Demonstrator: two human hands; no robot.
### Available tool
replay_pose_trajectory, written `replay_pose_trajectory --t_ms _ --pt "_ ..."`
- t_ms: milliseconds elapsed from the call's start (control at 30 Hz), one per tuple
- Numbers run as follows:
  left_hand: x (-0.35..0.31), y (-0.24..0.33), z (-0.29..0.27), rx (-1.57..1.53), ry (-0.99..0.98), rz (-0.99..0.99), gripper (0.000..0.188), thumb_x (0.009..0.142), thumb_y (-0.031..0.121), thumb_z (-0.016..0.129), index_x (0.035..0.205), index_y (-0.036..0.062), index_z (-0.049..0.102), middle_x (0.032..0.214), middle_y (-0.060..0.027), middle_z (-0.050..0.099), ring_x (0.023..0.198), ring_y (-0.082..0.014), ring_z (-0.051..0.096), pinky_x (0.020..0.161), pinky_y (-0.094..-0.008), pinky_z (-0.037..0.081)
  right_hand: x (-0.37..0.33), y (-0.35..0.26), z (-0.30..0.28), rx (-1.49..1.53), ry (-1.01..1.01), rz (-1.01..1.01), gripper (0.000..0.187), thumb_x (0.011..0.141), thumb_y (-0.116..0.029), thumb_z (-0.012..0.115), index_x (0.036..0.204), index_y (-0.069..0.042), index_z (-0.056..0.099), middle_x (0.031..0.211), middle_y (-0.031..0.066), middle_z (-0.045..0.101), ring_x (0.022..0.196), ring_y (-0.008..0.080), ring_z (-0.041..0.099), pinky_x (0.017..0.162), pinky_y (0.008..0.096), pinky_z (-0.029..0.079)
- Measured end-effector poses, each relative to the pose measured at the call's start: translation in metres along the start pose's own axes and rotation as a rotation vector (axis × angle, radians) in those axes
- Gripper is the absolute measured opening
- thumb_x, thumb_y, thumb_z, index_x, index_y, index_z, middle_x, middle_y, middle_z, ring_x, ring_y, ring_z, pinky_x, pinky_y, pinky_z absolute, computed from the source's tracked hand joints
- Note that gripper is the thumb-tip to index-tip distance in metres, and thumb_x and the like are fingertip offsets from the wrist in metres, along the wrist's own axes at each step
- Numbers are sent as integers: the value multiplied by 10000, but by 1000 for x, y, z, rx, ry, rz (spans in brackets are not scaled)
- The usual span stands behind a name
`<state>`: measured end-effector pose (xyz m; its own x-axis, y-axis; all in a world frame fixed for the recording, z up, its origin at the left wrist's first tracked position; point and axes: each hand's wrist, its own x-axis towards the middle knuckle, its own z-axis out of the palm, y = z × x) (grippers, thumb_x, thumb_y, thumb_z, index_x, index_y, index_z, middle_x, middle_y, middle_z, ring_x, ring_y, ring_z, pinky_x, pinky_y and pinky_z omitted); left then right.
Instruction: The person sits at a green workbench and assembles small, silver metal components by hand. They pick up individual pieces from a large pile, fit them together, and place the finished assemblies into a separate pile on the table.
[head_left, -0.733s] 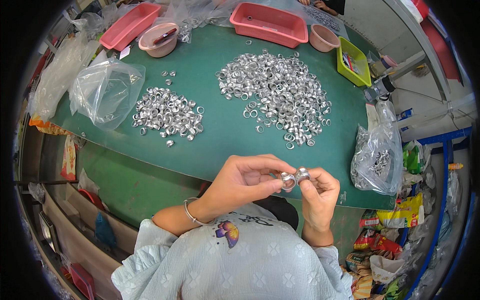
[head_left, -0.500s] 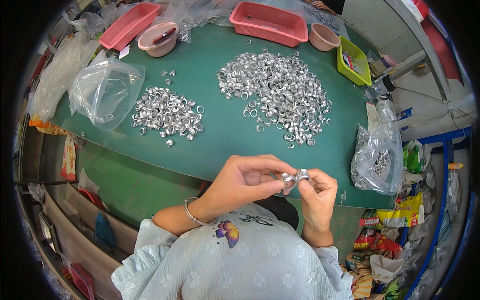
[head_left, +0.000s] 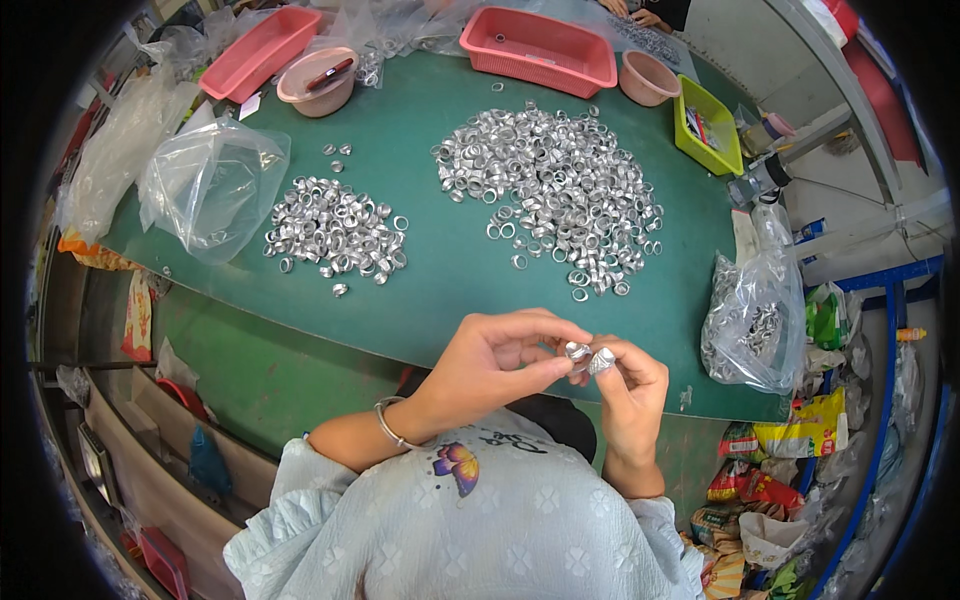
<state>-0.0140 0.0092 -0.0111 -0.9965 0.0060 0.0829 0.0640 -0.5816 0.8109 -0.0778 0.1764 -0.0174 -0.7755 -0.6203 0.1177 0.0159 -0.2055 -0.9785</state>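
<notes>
Just above the table's front edge, my left hand [head_left: 490, 358] pinches a silver metal ring [head_left: 577, 352] between thumb and fingertips. Close beside it, my right hand [head_left: 632, 390] grips another silver ring [head_left: 601, 361], whose broad patterned face is turned up. Whether the two rings touch, I cannot tell. Beyond my hands, a large pile of silver rings [head_left: 560, 180] spreads over the green table [head_left: 420, 290]. A smaller pile of rings [head_left: 335, 230] lies to its left, with a few loose ones around it.
Pink baskets [head_left: 540, 50], small pink bowls [head_left: 648, 78] and a lime-green basket [head_left: 706, 125] line the far edge. A clear bag [head_left: 215, 190] lies at left; a bag of rings [head_left: 755, 320] sits at right. Another person's hands [head_left: 640, 15] work at the far end.
The ring in my right hand has turned, so its patterned face now shows more. My right hand has shifted slightly left. At the far end, the other person's hands have come further into view.
</notes>
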Motion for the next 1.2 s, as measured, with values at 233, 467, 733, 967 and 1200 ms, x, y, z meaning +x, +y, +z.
replay_pose_trajectory --t_ms 233,467,733,967,1200 --pt "4 -2 -1 -36 -8 -61 234 843 -43 535 1071 -85 568 1009 -128 574 914 -190 597 825 -310 487 1 2 -4 11 44 79 152 886 -60 539 918 70 611 821 106 646 685 106 584 597 225 472" --pt "6 -6 -3 2 0 -43 238 841 -34 542 1074 -70 575 1013 -110 574 933 -161 574 827 -297 461 2 -9 -2 -62 66 154 145 875 1 529 958 79 619 753 122 649 583 106 581 485 203 460" --pt "11 -10 -4 24 11 -79 242 835 -34 552 1073 -67 581 1024 -107 569 939 -158 567 824 -292 455 4 -13 -6 -28 56 211 139 877 11 523 953 81 616 716 114 642 562 102 578 479 205 463" --pt "15 -16 -7 47 7 -99 254 826 -45 562 1078 -69 582 1041 -108 558 954 -163 563 837 -297 463 4 -11 -6 -169 114 232 120 865 -17 558 920 56 635 703 77 651 558 91 586 486 202 464" --pt "16 -21 -3 193 -14 -37 284 801 -36 609 1084 -57 583 1059 -105 546 964 -161 558 814 -271 505 5 -14 -5 -407 148 200 103 820 -18 600 887 47 644 666 71 653 550 80 589 497 210 460"
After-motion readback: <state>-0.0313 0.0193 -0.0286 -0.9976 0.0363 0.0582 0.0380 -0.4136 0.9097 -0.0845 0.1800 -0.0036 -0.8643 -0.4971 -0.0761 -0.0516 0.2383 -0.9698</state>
